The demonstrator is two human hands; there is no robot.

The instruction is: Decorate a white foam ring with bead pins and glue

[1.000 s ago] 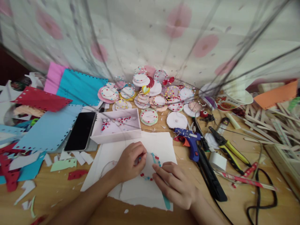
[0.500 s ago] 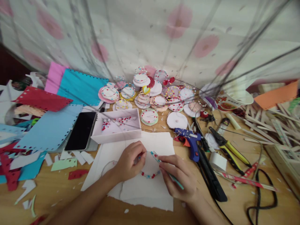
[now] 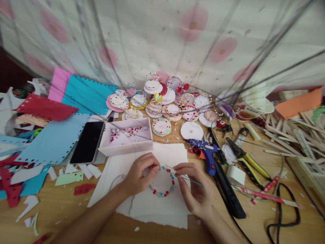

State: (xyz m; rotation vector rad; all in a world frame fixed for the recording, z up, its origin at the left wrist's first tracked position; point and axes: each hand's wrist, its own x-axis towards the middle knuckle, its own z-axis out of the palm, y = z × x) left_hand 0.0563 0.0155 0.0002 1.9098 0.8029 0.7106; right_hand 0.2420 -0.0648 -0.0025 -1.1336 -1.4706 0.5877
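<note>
A ring strung with small red and blue beads (image 3: 161, 194) lies or hangs over white paper (image 3: 175, 210) between my hands. My left hand (image 3: 142, 173) pinches the ring's upper left part, fingertips together. On the right, my right hand (image 3: 194, 186) holds thin tweezers (image 3: 190, 179) with a pale green end, their tips near the beads at the ring's upper right. Just behind, a white box (image 3: 127, 147) contains red, white and pink beads.
Decorated paper discs (image 3: 162, 126) stand behind the paper. At right lie a blue glue gun (image 3: 208, 154), black-and-yellow pliers (image 3: 248, 162), a white adapter (image 3: 236, 174) and wooden sticks (image 3: 286, 132). A phone (image 3: 88, 142) and coloured sheets (image 3: 56, 139) occupy the left.
My right hand's fingers have shifted, and the tweezers lie flatter, pointing left. More of the ring's right side shows. My left fingertips have moved slightly right.
</note>
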